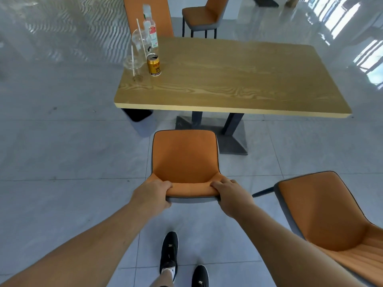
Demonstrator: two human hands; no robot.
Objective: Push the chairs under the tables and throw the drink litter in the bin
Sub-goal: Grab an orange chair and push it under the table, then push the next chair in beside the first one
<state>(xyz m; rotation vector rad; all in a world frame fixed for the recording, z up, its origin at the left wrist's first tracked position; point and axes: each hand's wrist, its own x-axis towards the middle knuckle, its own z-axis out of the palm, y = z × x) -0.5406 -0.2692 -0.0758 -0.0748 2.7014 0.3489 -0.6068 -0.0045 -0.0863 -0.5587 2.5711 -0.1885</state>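
Note:
An orange chair (184, 156) stands in front of me, its seat just short of the wooden table (238, 79). My left hand (153, 193) and my right hand (230, 193) both grip the top of its backrest. On the table's far left corner stand a gold can (154, 66), a clear bottle (151, 31) and two clear cups with straws (136, 50). A grey bin (141, 121) sits on the floor under the table's left end.
A second orange chair (331, 224) stands away from the table at my right. Two more orange chairs (204, 15) are on the table's far side. The table's dark base (232, 139) lies just right of the held chair. My feet are on the tiled floor below.

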